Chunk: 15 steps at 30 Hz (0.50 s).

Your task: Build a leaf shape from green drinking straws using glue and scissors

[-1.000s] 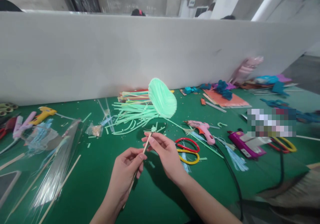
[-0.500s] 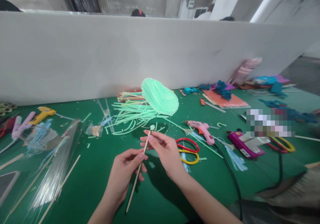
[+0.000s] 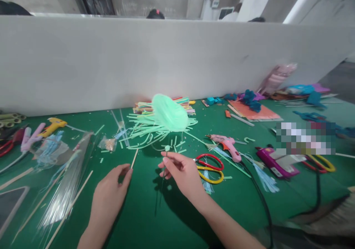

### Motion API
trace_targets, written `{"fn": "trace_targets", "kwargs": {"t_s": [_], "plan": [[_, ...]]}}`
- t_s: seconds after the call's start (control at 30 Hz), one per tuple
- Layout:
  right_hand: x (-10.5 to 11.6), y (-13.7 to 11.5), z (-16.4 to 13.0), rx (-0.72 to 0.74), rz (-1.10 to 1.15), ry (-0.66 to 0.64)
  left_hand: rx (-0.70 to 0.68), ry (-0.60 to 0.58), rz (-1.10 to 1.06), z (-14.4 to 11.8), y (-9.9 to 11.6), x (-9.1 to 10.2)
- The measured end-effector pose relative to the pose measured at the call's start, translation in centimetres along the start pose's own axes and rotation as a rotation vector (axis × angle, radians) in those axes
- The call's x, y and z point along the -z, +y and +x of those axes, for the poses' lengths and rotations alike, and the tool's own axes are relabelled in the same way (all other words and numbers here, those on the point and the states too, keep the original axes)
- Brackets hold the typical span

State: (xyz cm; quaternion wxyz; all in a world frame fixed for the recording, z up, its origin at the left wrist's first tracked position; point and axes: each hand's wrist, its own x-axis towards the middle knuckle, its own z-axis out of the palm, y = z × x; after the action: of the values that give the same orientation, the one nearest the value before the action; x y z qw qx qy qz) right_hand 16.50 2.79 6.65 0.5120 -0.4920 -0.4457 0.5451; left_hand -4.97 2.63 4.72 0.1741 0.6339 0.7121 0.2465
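My left hand [image 3: 109,193] pinches a pale wooden stick [image 3: 134,158], whose upper end shows above the fingertips. My right hand [image 3: 180,171] is closed on thin dark wires [image 3: 161,189] that hang below its fingers. Just above those fingertips sits a small mint-green knob [image 3: 167,148]. Farther up, a blurred mint-green pleated oval piece [image 3: 170,114] stands in front of the strips; a thin curved wire shows between it and the knob. The two hands are apart. To the right of my right hand lie scissors [image 3: 212,177] with red and yellow handles.
Mint-green strips [image 3: 141,125] are spread on the green table [image 3: 133,219]. A pink glue gun [image 3: 229,147] with a black cord lies right, near a purple device [image 3: 277,164]. At left are a yellow glue gun [image 3: 52,127] and clear sticks [image 3: 66,182]. A pale partition [image 3: 111,64] stands behind.
My left hand has moved left with the wooden stick, away from my right hand. The stick no longer lies along the wires in my right hand. The green oval piece has shifted slightly left and down.
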Motion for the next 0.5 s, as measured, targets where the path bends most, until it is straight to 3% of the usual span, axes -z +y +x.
{"fn": "trace_targets", "kwargs": {"t_s": [0.23,0.33,0.5], "plan": [[-0.8,1.7,-0.6,-0.093,-0.101,-0.17,0.039,0.102,0.101,-0.8,-1.2,2.3],[-0.7,2.5,-0.4,-0.119,-0.136,-0.22,0.014,0.129,0.244,-0.9,-2.3,3.5],[0.0,3.1,-0.4,-0.132,-0.155,-0.225,0.095,-0.051,0.521,-0.5,-6.3,4.9]]}}
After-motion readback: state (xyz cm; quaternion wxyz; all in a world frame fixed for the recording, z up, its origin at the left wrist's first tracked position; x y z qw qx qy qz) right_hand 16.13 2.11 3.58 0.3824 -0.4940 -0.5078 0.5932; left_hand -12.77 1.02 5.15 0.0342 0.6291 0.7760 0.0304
